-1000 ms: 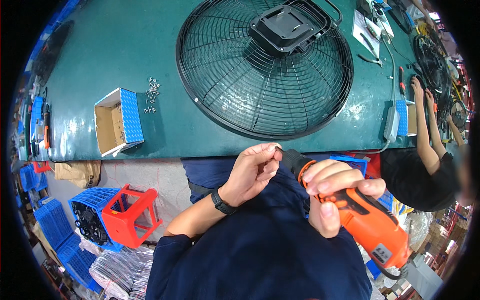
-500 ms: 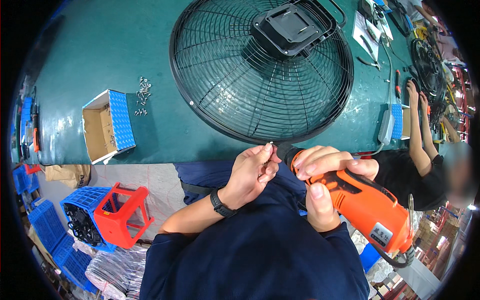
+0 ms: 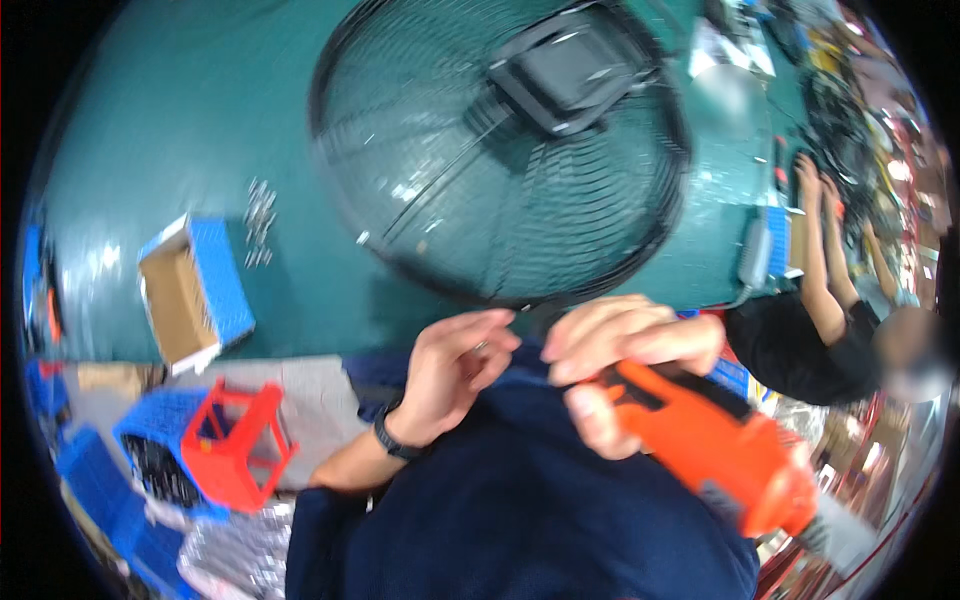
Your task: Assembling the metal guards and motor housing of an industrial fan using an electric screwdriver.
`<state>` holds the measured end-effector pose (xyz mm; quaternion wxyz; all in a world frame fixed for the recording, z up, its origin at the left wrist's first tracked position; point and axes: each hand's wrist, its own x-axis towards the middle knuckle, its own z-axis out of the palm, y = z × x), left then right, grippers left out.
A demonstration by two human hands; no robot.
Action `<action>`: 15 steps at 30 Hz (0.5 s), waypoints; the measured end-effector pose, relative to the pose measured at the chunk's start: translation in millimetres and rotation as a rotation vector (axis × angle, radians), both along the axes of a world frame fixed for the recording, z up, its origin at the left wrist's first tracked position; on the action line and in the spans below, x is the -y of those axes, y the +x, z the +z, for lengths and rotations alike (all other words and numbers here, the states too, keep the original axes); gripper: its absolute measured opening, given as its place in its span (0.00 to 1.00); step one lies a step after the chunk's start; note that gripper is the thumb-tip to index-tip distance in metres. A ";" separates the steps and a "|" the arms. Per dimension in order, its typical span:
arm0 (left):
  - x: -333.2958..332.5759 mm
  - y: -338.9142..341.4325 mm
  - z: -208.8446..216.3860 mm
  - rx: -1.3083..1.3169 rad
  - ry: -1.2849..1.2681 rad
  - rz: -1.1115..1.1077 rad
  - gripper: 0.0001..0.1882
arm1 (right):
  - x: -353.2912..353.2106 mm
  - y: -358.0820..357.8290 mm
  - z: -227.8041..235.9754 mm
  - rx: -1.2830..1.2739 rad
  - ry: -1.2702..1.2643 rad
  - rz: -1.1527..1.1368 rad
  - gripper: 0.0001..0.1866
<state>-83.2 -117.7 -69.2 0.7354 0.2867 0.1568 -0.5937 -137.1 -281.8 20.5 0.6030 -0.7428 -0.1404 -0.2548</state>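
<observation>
Black parts are held in a blue crate (image 3: 175, 405); an open cardboard box (image 3: 222, 280) has blurred contents. The left hand (image 3: 445, 375) is curled, its hold indeterminable. Near the fan (image 3: 565, 72) on the table (image 3: 150, 130), an orange driver (image 3: 715, 440) is grasped by the right hand (image 3: 630, 345), apparently being readied; steady alignment is called for.

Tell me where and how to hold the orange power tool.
Orange power tool: probably best wrapped around its forward body, coming from the right, as the right hand does. The body is elongated and slants, rear end toward lower right, so fingers and thumb can close across it.
</observation>
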 end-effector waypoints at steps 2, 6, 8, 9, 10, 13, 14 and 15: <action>-1.5 -4.2 -1.7 0.025 0.200 0.024 0.14 | -1.7 5.3 -13.7 0.008 0.124 -0.009 0.22; -22.4 -1.6 -10.4 0.056 0.057 0.113 0.16 | -16.1 -0.7 -29.3 -0.205 -0.211 -0.376 0.19; -26.2 -6.3 -21.8 -0.040 0.074 0.159 0.12 | -24.1 3.2 -38.0 -0.085 0.056 -0.415 0.15; -25.5 -5.1 -25.5 -0.081 0.050 0.114 0.12 | -22.9 -4.3 -45.0 -0.059 0.235 -0.376 0.16; -22.4 -6.5 -20.3 -0.129 0.044 0.098 0.13 | -23.0 -8.5 -47.2 -0.041 0.424 -0.296 0.17; -21.5 -4.8 -13.9 -0.004 0.112 0.083 0.16 | -2.9 -20.7 -37.4 -0.046 0.601 -0.253 0.25; -25.7 -3.3 -13.5 0.017 0.102 0.091 0.16 | 9.2 -26.3 -29.6 -0.140 0.649 -0.282 0.25; -29.3 -2.5 -10.9 0.051 0.132 0.134 0.16 | 22.0 -30.0 -28.9 -0.119 0.674 -0.369 0.25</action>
